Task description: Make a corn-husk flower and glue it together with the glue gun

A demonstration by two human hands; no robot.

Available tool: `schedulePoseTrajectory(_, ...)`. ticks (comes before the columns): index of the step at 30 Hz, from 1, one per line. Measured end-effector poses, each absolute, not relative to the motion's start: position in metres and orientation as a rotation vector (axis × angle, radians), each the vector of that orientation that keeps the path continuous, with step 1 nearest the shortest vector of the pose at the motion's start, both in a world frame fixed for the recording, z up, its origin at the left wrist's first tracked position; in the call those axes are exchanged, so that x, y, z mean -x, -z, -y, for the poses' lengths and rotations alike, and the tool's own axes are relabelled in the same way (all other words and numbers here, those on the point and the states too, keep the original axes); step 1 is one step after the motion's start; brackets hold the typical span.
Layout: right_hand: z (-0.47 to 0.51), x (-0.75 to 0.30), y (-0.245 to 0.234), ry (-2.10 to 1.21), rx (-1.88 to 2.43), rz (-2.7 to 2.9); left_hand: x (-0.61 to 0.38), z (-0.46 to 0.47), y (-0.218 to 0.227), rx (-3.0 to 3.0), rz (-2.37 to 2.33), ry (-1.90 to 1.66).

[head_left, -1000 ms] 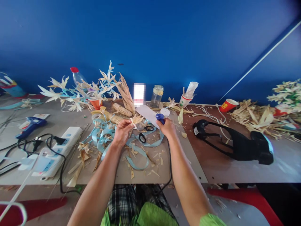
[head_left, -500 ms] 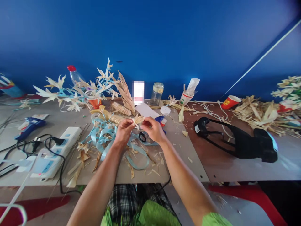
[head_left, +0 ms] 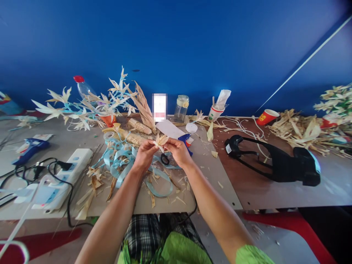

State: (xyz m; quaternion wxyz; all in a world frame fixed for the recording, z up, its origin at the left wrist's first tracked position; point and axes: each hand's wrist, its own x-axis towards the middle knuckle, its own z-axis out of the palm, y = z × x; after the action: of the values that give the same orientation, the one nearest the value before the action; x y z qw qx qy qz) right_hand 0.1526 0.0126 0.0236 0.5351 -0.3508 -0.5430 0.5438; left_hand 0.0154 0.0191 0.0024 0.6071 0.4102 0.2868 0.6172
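My left hand (head_left: 144,154) and my right hand (head_left: 178,151) meet above the table's middle. Both pinch a small pale corn-husk flower (head_left: 160,140) between thumb and fingertips. A blue glue gun (head_left: 185,139) lies on the table just behind my right hand, its black cord running down past my arm. Black-handled scissors (head_left: 165,159) lie under my hands among light blue ribbon (head_left: 124,161) and husk scraps.
A branch of husk flowers (head_left: 88,104), dried corn cobs (head_left: 139,126), a glass jar (head_left: 181,108) and paper cups (head_left: 216,112) stand at the back. White power strips (head_left: 60,176) and a second glue gun (head_left: 29,146) lie left. A black headset (head_left: 277,161) and husk pile (head_left: 302,130) lie right.
My right hand put down the blue glue gun behind it and came left to pinch the husk flower together with my left hand.
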Motion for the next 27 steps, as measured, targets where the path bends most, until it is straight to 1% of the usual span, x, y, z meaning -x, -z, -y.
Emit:
schedulePoseTrajectory(3,-0.013,-0.153,-0.024,-1.37,0.827,1.234,-0.015,-0.018,-0.003,-0.947,-0.671,-1.401)
schedulePoseTrajectory(9,-0.009,-0.155,-0.026,-1.317,0.793,1.342,-0.013,-0.018,-0.002,-0.936,-0.679,-1.412)
schedulePoseTrajectory(16,-0.011,-0.145,-0.02,-1.379,0.675,1.207,-0.014,-0.018,-0.001,-0.926,-0.653,-1.433)
schedulePoseTrajectory(27,-0.008,-0.132,-0.013,-1.169,0.698,1.2,-0.024,-0.016,-0.001,-0.819,-0.564,-1.455)
